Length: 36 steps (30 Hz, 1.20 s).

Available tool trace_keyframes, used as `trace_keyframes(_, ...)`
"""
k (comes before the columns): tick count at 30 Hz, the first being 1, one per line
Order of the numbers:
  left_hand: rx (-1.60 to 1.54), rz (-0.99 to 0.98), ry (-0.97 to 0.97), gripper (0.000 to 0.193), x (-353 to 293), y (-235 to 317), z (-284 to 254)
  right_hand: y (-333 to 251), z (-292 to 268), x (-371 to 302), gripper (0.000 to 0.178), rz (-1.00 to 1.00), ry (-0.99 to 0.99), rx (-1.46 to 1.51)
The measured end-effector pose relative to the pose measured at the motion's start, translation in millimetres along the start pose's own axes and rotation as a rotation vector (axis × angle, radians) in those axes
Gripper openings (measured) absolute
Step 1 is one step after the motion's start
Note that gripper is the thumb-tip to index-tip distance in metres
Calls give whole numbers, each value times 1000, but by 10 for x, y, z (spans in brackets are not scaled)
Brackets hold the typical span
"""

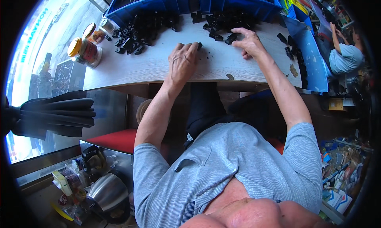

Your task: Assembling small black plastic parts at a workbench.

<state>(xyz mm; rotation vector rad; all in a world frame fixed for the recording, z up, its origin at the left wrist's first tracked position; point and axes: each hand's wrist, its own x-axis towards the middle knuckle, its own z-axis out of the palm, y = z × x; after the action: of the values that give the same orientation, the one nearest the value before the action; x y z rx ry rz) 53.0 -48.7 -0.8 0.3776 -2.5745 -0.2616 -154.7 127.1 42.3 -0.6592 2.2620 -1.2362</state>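
While the left hand (182, 62) has a black part (199, 46) at its fingertips, the right hand (251, 43) is at a second part (229, 39).
Black part over the table's (135, 72) middle; left fingers curled, pressed together on it. Right thumb and forefinger spread about the second part; can't tell from where I stand whether they touch it. Left heap (152, 23) and right heap (238, 18) of black parts beyond, blue bins (158, 6) behind, jars (90, 53) far left.

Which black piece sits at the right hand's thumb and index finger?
The black piece at the front of the pile, just left of the right hand; the others lie farther left or back toward the blue bin.
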Motion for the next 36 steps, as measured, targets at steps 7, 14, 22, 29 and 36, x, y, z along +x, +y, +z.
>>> trace_keyframes(7,-53,46,46,29,28,131,44,-39,94,91,50,18,-3,-319)
trace_keyframes(14,-842,-358,157,28,167,342,261,34,163,-208,47,121,-43,203)
trace_keyframes(22,-1160,-309,149,26,301,564,485,62,372,-286,34,23,-194,504)
trace_keyframes(29,-806,-197,119,29,277,388,314,74,384,-282,37,13,-144,481)
trace_keyframes(36,-675,-112,91,26,262,391,389,89,290,-244,43,38,-110,337)
